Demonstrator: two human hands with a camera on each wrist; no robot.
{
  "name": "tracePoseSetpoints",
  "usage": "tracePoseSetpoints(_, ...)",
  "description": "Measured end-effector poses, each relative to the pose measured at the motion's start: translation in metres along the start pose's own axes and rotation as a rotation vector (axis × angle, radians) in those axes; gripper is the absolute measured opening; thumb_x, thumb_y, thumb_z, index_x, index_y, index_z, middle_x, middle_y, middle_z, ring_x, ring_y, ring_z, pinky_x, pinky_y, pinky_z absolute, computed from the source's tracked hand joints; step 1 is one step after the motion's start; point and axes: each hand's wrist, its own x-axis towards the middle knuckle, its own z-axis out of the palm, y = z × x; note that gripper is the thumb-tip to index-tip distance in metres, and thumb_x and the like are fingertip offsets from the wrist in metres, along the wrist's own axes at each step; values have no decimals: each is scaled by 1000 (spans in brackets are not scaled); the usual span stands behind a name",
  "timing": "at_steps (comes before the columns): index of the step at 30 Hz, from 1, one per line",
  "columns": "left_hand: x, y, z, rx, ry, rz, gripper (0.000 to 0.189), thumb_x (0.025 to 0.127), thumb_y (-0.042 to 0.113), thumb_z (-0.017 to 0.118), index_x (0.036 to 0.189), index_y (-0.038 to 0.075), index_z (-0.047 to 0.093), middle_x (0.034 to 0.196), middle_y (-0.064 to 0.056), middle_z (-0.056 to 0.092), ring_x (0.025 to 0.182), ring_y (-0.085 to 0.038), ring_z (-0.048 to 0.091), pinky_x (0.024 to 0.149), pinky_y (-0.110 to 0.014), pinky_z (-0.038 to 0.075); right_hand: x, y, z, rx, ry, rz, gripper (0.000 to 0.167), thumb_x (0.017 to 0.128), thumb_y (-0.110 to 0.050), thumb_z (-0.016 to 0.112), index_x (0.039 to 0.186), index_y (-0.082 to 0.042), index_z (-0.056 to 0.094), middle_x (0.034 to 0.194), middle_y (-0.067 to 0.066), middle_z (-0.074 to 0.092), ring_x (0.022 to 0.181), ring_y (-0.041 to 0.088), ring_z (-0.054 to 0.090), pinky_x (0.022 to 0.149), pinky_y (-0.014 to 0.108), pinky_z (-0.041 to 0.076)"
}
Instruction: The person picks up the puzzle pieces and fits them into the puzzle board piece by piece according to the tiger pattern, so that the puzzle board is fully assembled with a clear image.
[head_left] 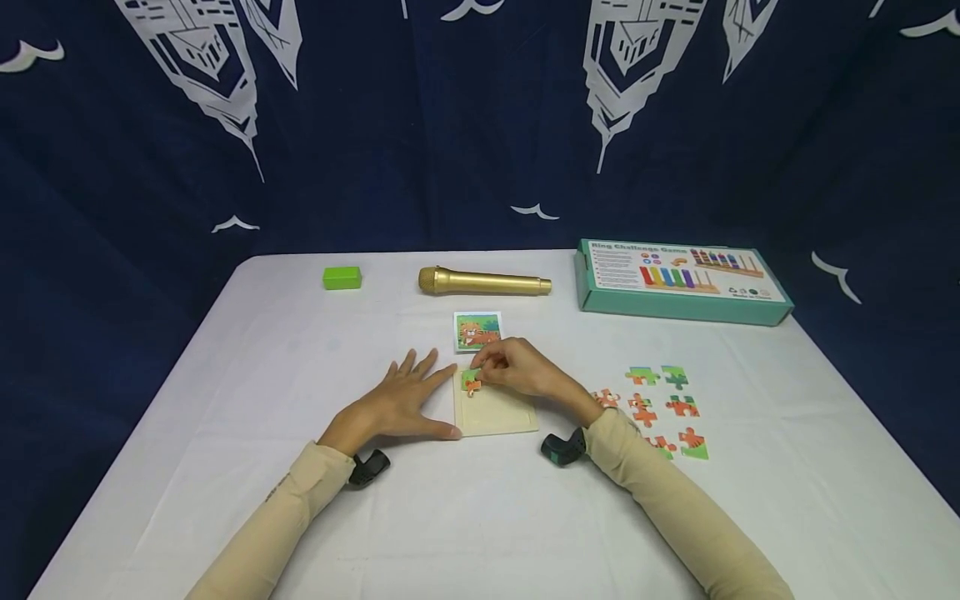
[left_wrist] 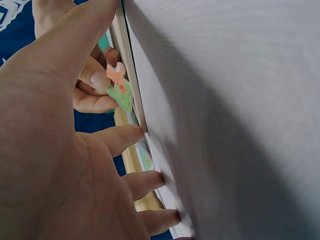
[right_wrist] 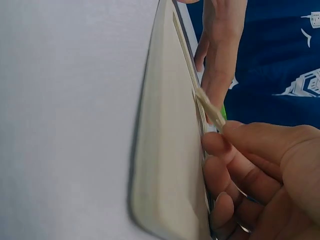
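A green and orange jigsaw piece (head_left: pixel 470 382) is pinched between the thumb and fingers of my right hand (head_left: pixel 512 367), at the upper left corner of a pale wooden puzzle tray (head_left: pixel 498 414). In the right wrist view the piece (right_wrist: pixel 210 110) tilts against the tray's edge. My left hand (head_left: pixel 408 398) lies spread at the tray's left side; its thumb and index finger touch the frame, and the other fingers rest on the cloth. Just behind the tray is a small picture card (head_left: pixel 477 329) of a tiger, partly covered by my right hand.
Several loose jigsaw pieces (head_left: pixel 681 406) lie right of the tray, some partly hidden by my right forearm. Farther back are a green block (head_left: pixel 342 278), a gold microphone (head_left: pixel 483 282) and a teal game box (head_left: pixel 682 283). A dark patterned curtain (head_left: pixel 420 125) hangs behind the white table.
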Motion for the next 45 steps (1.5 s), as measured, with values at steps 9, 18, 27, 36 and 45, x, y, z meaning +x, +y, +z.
tracePoseSetpoints(9,0,0,0,4,1,-2,103,73,72,65,154,22,24,160,-14,4,145,-41,-7,116,-58,2,3,-2,2,-83,10,-14,14,86,1,62,96,-3,72,77,0,65,63,7,49,57,19,42)
tracePoseSetpoints(18,1,0,1,9,2,-10,103,73,72,64,154,23,24,161,-13,4,145,-41,-7,116,-58,2,5,-3,4,-173,14,-13,9,87,-3,65,94,-6,71,74,-2,62,64,7,50,58,19,43)
tracePoseSetpoints(27,1,0,1,9,-2,-5,103,73,72,64,154,23,23,161,-13,4,145,-41,-8,116,-57,2,8,0,7,-245,37,-43,5,86,-7,69,90,-5,67,65,-5,53,59,6,46,54,18,36)
tracePoseSetpoints(36,1,-1,0,10,-6,0,103,73,73,63,154,23,23,161,-14,4,145,-41,-8,116,-58,2,4,-5,6,-241,-27,-28,16,83,-13,73,95,-9,63,72,-5,56,63,7,48,58,21,41)
tracePoseSetpoints(45,0,0,0,-4,-2,-2,103,73,71,65,154,22,24,160,-14,4,144,-42,-8,116,-58,2,0,-9,5,-259,-63,-68,7,86,-10,70,90,-10,64,72,-5,55,64,6,48,60,20,42)
